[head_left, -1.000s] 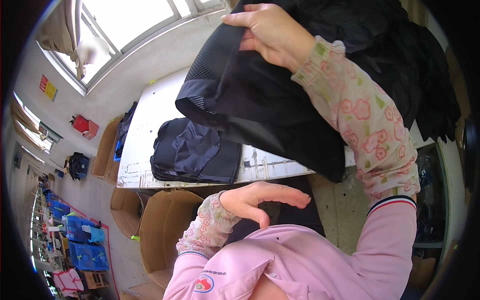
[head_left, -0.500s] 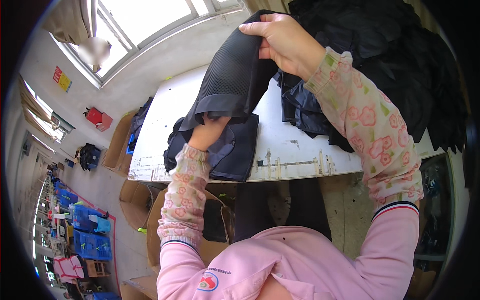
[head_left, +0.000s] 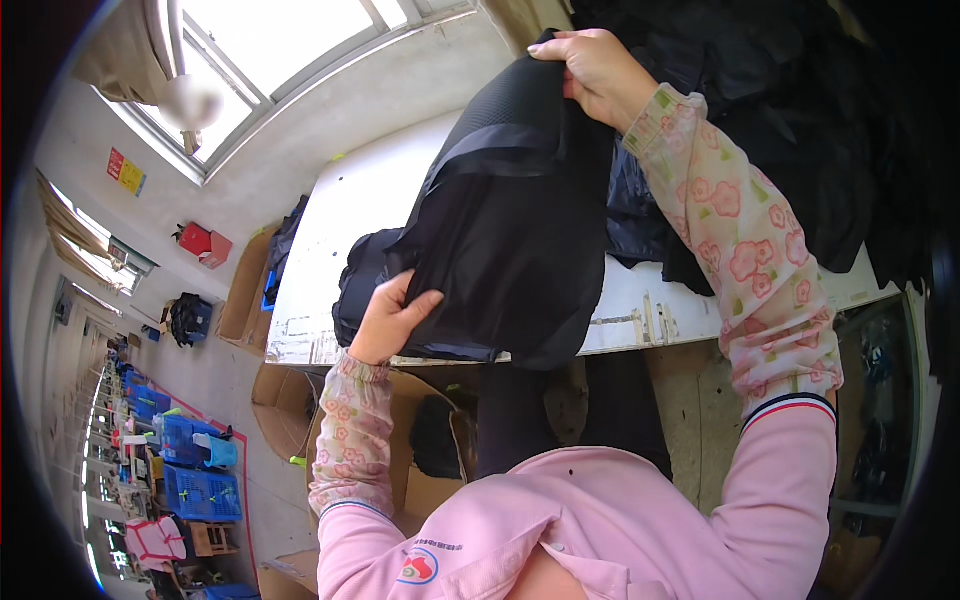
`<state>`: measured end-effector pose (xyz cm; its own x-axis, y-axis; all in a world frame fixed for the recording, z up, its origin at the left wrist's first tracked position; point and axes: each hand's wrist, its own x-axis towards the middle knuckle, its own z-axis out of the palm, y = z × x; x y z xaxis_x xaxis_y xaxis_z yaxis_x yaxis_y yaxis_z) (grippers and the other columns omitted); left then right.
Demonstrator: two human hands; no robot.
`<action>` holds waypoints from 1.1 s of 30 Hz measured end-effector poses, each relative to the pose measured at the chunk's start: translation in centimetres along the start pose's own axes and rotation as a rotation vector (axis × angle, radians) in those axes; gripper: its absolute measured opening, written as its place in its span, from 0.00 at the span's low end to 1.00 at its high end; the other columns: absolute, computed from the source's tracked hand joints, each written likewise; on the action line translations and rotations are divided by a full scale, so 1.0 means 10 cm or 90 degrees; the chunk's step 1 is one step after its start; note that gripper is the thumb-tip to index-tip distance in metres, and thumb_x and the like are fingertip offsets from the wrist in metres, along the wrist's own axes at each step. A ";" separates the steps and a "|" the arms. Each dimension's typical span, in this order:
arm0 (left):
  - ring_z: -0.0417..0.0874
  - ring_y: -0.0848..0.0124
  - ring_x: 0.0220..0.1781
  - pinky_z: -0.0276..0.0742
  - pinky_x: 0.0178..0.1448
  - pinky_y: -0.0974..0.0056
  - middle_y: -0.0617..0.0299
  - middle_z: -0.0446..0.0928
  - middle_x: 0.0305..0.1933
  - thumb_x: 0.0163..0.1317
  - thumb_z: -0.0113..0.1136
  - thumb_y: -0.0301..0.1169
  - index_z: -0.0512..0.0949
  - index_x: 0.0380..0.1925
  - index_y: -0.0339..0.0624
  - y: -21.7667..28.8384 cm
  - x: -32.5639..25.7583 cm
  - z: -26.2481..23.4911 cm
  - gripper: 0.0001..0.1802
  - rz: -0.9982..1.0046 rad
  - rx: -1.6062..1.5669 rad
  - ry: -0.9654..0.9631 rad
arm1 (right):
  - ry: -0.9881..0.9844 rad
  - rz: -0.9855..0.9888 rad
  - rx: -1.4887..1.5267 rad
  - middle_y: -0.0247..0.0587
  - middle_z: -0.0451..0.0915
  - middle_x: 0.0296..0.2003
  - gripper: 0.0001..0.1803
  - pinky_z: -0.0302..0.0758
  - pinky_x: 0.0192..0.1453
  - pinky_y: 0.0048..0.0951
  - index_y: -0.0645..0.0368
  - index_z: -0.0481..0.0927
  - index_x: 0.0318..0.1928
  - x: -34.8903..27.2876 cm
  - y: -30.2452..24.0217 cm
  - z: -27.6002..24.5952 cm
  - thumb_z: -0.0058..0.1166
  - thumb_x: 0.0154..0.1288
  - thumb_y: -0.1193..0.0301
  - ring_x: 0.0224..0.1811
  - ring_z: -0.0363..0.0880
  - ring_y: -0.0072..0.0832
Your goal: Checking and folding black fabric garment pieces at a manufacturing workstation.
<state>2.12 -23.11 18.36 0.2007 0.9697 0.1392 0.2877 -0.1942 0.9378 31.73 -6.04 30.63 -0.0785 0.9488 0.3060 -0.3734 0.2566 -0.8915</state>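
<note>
Two hands hold one big black cloth over a white table. The right hand is up high, near the far side of the table, and it pinches the top corner of the cloth between the thumb and the fingers. The left hand is lower and closer to the body, and its thumb and fingers pinch the left edge of the cloth. The cloth spreads out between the two hands, and its bottom end reaches the near edge of the table. The top part has a bumpy net look, and the lower part looks smooth. Just left of the cloth, and partly under it, is a small stack of dark folded pieces. On the right side of the table is a big messy heap of black cloth. Flowery sleeve covers go over both arms, and the shirt is pink. Below the table, near the left arm, an open cardboard box has something dark in it. Far to the left, blue baskets are on the floor. A bright window is at the top left.
</note>
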 end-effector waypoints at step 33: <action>0.82 0.61 0.49 0.78 0.54 0.60 0.50 0.79 0.50 0.56 0.70 0.39 0.71 0.57 0.36 -1.15 0.43 -2.40 0.31 -0.217 0.147 0.270 | -0.114 0.194 -0.071 0.34 0.78 0.28 0.34 0.70 0.20 0.19 0.63 0.59 0.66 -1.35 2.07 0.13 0.60 0.62 0.73 0.23 0.75 0.17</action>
<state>-22.80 -13.16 15.79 -0.3174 0.9483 0.0015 0.4758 0.1578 0.8653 23.84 -13.78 8.48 -0.3350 0.9400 0.0654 -0.2053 -0.0050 -0.9787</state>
